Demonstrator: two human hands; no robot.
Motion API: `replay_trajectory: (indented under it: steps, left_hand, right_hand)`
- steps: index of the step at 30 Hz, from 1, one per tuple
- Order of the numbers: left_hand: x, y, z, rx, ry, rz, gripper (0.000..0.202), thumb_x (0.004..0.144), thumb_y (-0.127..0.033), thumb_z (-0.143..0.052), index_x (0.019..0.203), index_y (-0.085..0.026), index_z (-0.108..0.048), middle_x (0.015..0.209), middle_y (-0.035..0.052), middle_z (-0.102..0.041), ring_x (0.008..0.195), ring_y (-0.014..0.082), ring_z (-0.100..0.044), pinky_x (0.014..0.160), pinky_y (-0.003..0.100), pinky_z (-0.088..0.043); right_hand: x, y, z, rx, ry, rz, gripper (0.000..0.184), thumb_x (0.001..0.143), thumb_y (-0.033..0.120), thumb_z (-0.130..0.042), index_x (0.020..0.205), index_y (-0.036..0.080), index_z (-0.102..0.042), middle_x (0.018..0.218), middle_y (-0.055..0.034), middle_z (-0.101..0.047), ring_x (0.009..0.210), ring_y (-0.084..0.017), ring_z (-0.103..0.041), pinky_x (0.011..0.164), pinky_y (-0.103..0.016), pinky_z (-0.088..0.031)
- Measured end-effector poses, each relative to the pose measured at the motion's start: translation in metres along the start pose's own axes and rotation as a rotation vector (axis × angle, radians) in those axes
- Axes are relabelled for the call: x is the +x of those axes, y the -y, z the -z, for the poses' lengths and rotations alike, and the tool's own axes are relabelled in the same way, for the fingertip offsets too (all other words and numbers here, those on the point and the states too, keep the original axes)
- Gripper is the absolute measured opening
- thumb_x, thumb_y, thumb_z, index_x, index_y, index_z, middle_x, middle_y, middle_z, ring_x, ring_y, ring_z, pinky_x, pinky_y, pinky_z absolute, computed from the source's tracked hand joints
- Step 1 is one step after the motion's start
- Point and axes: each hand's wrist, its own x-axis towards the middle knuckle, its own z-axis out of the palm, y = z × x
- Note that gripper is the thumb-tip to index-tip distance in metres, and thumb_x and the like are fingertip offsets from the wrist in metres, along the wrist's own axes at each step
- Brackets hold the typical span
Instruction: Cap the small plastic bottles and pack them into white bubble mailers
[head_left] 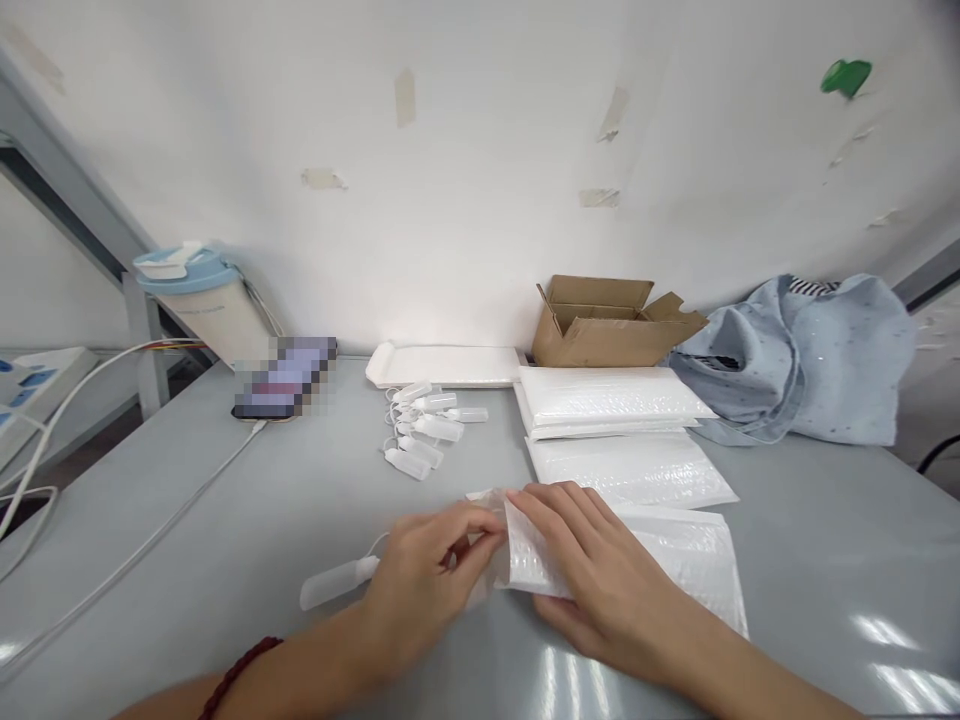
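Note:
My right hand (600, 565) is closed over a white bubble mailer (529, 560), its fingers on top and the thumb below. At the mailer's left end, my left hand (431, 560) pinches a thin translucent strip or flap with thumb and forefinger. A small translucent squeeze bottle (337, 582) with a looped cap strap lies left of that hand; its cap end is hidden behind the hand. Beyond my hands lies a loose pile of several similar bottles (439, 428). Another flat mailer (637, 468) rests just past my right hand.
Stacked mailers (615, 395) lie in front of an open cardboard box (600, 335). A white padded packet (450, 365) is by the wall. At left stand a tumbler (217, 310) and a phone (289, 380) on a cable (172, 520). Blue cloth (840, 370) is bunched at right.

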Motion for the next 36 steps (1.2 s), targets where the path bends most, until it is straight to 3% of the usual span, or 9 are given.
replay_trajectory:
  steps: [9, 15, 21, 23, 25, 27, 30, 33, 36]
  left_hand:
    - [-0.005, 0.008, -0.012, -0.039, 0.222, -0.075, 0.024, 0.073, -0.004, -0.041, 0.055, -0.018, -0.034, 0.052, -0.0061, -0.037, 0.049, 0.0078, -0.031, 0.046, 0.020, -0.025]
    - [0.002, 0.003, 0.004, -0.048, 0.358, -0.168, 0.029, 0.081, -0.006, -0.040, 0.056, -0.016, -0.049, 0.055, -0.0033, -0.049, 0.053, 0.0088, -0.039, 0.053, 0.020, -0.033]
    - [0.016, -0.011, 0.029, -0.037, -0.029, 0.099, 0.018, 0.082, -0.029, -0.061, 0.097, -0.019, -0.063, 0.076, -0.0016, -0.061, 0.052, 0.0079, -0.045, 0.049, 0.018, -0.038]
    - [0.019, -0.013, 0.031, -0.105, 0.016, 0.232, 0.028, 0.077, -0.034, -0.065, 0.101, -0.020, -0.060, 0.085, 0.0001, -0.062, 0.055, 0.0085, -0.048, 0.048, 0.018, -0.040]
    - [0.019, -0.014, 0.030, -0.207, 0.209, 0.303, 0.020, 0.082, -0.038, -0.059, 0.082, -0.017, -0.060, 0.072, -0.0014, -0.060, 0.053, 0.0088, -0.048, 0.046, 0.018, -0.039]
    - [0.018, -0.015, 0.030, -0.270, 0.312, 0.302, 0.035, 0.087, -0.038, -0.049, 0.060, -0.016, -0.050, 0.052, -0.0045, -0.049, 0.047, 0.0078, -0.043, 0.044, 0.017, -0.034]
    - [0.014, -0.017, 0.036, -0.216, 0.121, 0.230, 0.041, 0.089, -0.035, -0.047, 0.052, -0.017, -0.042, 0.046, -0.0060, -0.037, 0.043, 0.0066, -0.034, 0.040, 0.018, -0.027]
    - [0.012, -0.022, 0.045, -0.152, -0.063, 0.112, 0.036, 0.087, -0.030, -0.049, 0.054, -0.017, -0.048, 0.045, -0.0058, -0.039, 0.042, 0.0069, -0.035, 0.039, 0.018, -0.028]
    - [0.010, -0.027, 0.050, -0.212, 0.018, -0.020, 0.026, 0.088, -0.026, -0.049, 0.067, -0.020, -0.063, 0.048, -0.0049, -0.051, 0.044, 0.0086, -0.046, 0.044, 0.018, -0.037]
  right_hand:
    - [-0.002, 0.006, -0.008, -0.008, 0.012, 0.098, 0.067, 0.066, 0.006, -0.048, 0.133, 0.007, -0.036, 0.117, -0.0157, -0.054, 0.101, -0.029, -0.049, 0.082, -0.046, -0.047]
    - [-0.002, 0.003, -0.003, 0.029, -0.012, 0.098, 0.062, 0.073, 0.010, -0.049, 0.133, 0.008, -0.035, 0.117, -0.0163, -0.055, 0.102, -0.029, -0.050, 0.082, -0.045, -0.046]
    - [-0.003, -0.008, 0.015, 0.082, -0.199, 0.012, 0.062, 0.075, 0.011, -0.049, 0.134, 0.015, -0.029, 0.113, -0.0143, -0.053, 0.097, -0.027, -0.050, 0.078, -0.043, -0.046]
    - [-0.004, -0.009, 0.020, 0.087, -0.247, 0.003, 0.063, 0.075, 0.009, -0.049, 0.134, 0.016, -0.028, 0.113, -0.0134, -0.053, 0.098, -0.026, -0.049, 0.078, -0.042, -0.046]
    - [-0.005, -0.009, 0.022, 0.093, -0.255, 0.017, 0.064, 0.075, 0.009, -0.050, 0.135, 0.016, -0.027, 0.113, -0.0133, -0.051, 0.100, -0.026, -0.048, 0.080, -0.041, -0.045]
    - [-0.006, -0.009, 0.023, 0.078, -0.231, 0.032, 0.067, 0.074, 0.013, -0.053, 0.135, 0.014, -0.027, 0.116, -0.0144, -0.049, 0.103, -0.028, -0.047, 0.083, -0.043, -0.044]
    - [-0.005, -0.013, 0.023, -0.033, -0.174, -0.009, 0.073, 0.073, 0.020, -0.057, 0.137, 0.012, -0.024, 0.122, -0.0185, -0.046, 0.110, -0.032, -0.044, 0.088, -0.050, -0.040]
    - [-0.005, -0.025, 0.023, -0.146, -0.218, -0.099, 0.072, 0.076, 0.021, -0.056, 0.139, 0.014, -0.021, 0.122, -0.0187, -0.048, 0.111, -0.034, -0.046, 0.090, -0.054, -0.036]
    - [-0.006, -0.037, 0.028, -0.079, -0.294, -0.162, 0.072, 0.079, 0.021, -0.055, 0.141, 0.020, -0.019, 0.121, -0.0153, -0.050, 0.111, -0.032, -0.048, 0.091, -0.053, -0.038]
